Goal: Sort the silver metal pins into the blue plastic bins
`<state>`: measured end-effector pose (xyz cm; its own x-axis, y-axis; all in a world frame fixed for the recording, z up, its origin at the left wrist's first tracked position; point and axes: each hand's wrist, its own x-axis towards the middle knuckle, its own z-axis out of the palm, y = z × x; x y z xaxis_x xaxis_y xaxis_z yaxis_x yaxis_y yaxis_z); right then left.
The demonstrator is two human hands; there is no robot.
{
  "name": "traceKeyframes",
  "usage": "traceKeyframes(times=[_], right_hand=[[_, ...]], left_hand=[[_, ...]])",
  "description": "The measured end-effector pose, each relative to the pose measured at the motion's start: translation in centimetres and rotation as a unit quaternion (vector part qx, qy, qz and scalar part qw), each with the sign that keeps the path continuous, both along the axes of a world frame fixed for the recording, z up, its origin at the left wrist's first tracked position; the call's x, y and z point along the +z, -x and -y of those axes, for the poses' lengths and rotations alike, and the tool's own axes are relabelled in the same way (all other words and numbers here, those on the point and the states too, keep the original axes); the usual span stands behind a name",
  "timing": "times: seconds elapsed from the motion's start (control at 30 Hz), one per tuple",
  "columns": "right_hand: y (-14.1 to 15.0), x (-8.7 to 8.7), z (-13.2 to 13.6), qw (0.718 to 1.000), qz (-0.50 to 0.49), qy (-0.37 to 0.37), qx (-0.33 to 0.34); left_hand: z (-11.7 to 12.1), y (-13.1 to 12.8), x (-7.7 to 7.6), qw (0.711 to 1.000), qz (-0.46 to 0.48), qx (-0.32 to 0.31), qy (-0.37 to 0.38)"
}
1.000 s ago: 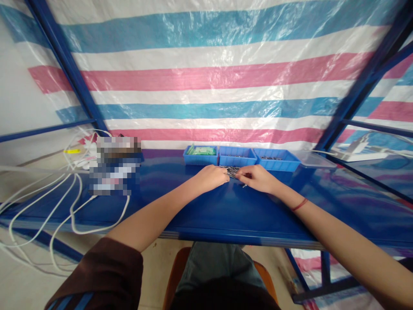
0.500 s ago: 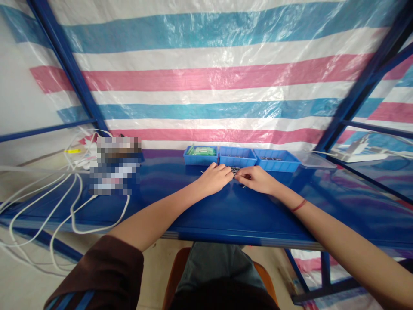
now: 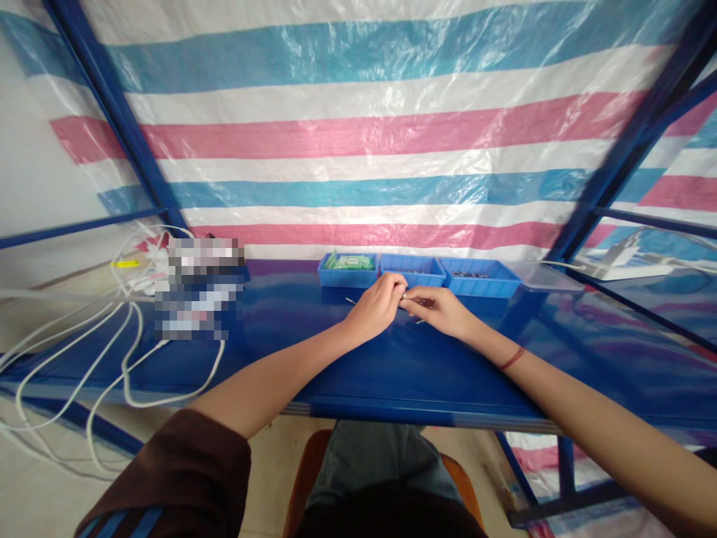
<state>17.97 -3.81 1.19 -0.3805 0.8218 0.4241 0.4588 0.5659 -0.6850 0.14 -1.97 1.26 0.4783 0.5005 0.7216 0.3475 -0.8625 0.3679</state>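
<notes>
My left hand [image 3: 376,306] is closed above the blue table, its fingertips meeting those of my right hand [image 3: 440,308]. Between the two sets of fingers shows a small shiny metal piece [image 3: 402,297], too small to name. The right thumb and forefinger pinch at it. What the left fingers hold is mostly hidden behind the hand. A thin metal piece [image 3: 350,301] pokes out left of my left hand, and another thin one [image 3: 420,321] lies below my right fingers. Just behind the hands stands the middle blue bin [image 3: 417,278], with small metal parts inside.
A left blue bin [image 3: 347,279] holds green packets; a right blue bin [image 3: 482,284] holds small metal parts. Beside it lies a clear plastic lid [image 3: 546,278]. White cables [image 3: 131,351] hang over the table's left end. A white power strip [image 3: 621,265] sits at right.
Both hands have come together, fingertips now touching. My left hand has lifted slightly, and the dark metal pieces seen between the hands are now mostly covered.
</notes>
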Motion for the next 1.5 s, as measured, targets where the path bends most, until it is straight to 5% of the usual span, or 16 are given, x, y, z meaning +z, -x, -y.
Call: traceKeyframes(times=[0.47, 1.1, 1.5], right_hand=[[0.1, 1.0, 0.0, 0.991, -0.127, 0.009, -0.046], [0.6, 1.8, 0.8, 0.991, -0.126, 0.050, -0.004], [0.2, 1.6, 0.3, 0.985, -0.159, 0.012, -0.061]], left_hand=[[-0.3, 0.0, 0.1, 0.995, 0.071, -0.034, 0.061], [-0.2, -0.1, 0.7, 0.990, 0.130, -0.023, 0.051], [-0.5, 0.0, 0.6, 0.987, 0.134, -0.027, 0.081]])
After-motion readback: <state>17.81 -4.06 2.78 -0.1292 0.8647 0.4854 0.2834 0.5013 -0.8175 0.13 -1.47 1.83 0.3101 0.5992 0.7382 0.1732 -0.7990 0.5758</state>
